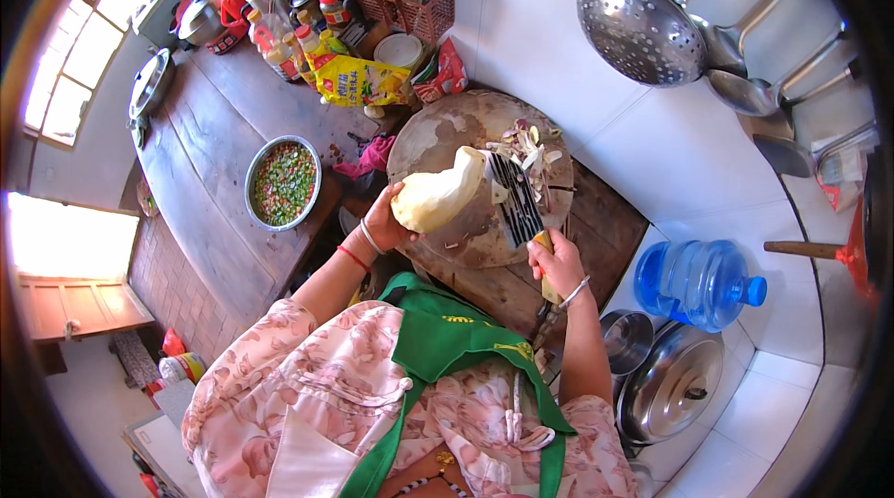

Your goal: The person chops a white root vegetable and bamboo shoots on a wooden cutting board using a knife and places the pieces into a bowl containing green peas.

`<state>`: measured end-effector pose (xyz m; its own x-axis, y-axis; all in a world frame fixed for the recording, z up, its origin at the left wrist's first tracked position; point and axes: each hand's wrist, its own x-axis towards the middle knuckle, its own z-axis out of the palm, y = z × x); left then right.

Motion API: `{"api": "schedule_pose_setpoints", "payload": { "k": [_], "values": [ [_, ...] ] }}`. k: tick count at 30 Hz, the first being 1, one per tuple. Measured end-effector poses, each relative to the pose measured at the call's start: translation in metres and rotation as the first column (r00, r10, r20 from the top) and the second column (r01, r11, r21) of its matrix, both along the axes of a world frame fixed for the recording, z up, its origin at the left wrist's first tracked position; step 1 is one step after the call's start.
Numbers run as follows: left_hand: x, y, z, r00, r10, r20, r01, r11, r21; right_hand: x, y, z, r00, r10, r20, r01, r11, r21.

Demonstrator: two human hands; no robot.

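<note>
My left hand point(388, 220) grips the thick end of a pale yellow peeled vegetable point(436, 196), perhaps a squash or large root. Its narrower, bent end points up and right over a round wooden chopping block point(447, 124). In my right hand point(557, 262) is the wooden handle of a broad-bladed cleaver point(515, 201). The dark blade carries pale streaks and a bit of pale scrap at its left edge. That blade is close to the vegetable's narrow end; whether they touch I cannot tell. White and purplish peelings point(534, 152) lie on the block's far right part.
A metal bowl of chopped green and red vegetables point(284, 184) stands on the wooden table point(202, 107) at left. Beyond are a yellow seasoning bag point(360, 81), bottles and a utensil basket point(426, 13). Right are a blue water jug point(691, 283), a lidded pot point(674, 386) and a hanging skimmer point(641, 29).
</note>
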<state>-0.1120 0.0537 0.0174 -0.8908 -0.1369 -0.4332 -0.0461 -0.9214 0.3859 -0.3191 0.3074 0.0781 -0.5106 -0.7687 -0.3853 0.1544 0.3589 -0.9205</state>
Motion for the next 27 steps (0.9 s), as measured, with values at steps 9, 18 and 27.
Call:
{"api": "schedule_pose_setpoints", "payload": {
  "k": [9,18,27],
  "values": [
    [-0.005,0.008,-0.002,0.997,-0.075,0.019,0.070,0.982,0.176,0.024,-0.005,-0.003,0.508,-0.036,-0.861,0.021,0.999,-0.029],
    [0.030,0.047,-0.017,0.983,0.059,0.172,-0.130,0.887,0.443,0.043,-0.021,-0.035,0.325,0.217,-0.920,-0.198,0.967,0.158],
    [0.040,0.049,-0.034,0.977,0.084,0.195,-0.165,0.880,0.445,0.045,-0.039,-0.036,0.426,0.324,-0.844,-0.199,0.944,0.262]
  ]
}}
